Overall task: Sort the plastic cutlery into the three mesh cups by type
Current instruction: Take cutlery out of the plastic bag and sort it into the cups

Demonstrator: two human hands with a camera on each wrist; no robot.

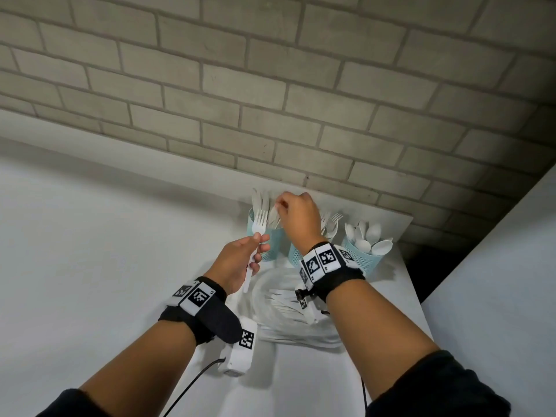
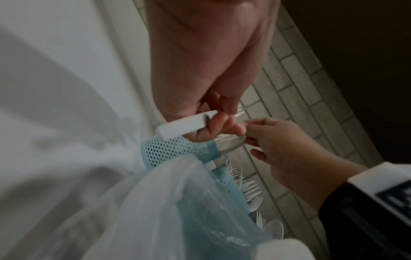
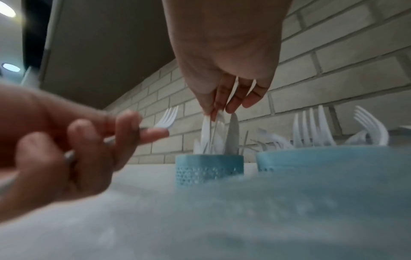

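Note:
Three blue mesh cups stand by the brick wall. The left cup [image 1: 270, 245] [image 3: 209, 168] holds white knives, the middle cup [image 1: 295, 256] [image 3: 311, 158] holds forks, and the right cup [image 1: 362, 257] holds spoons. My right hand [image 1: 279, 207] [image 3: 219, 110] reaches over the left cup and pinches the top of a knife [image 3: 217, 126] standing in it. My left hand [image 1: 259, 239] [image 3: 138, 130] grips a white fork [image 1: 259, 225] [image 3: 167, 117] by its handle, tines up, just in front of the left cup. My right wrist hides most of the middle cup in the head view.
A clear plastic bag [image 1: 288, 308] [image 2: 155, 202] with several white cutlery pieces lies on the white table [image 1: 90, 236] in front of the cups. The table's right edge [image 1: 415, 296] runs close beside the spoon cup. A white wall panel stands at the right.

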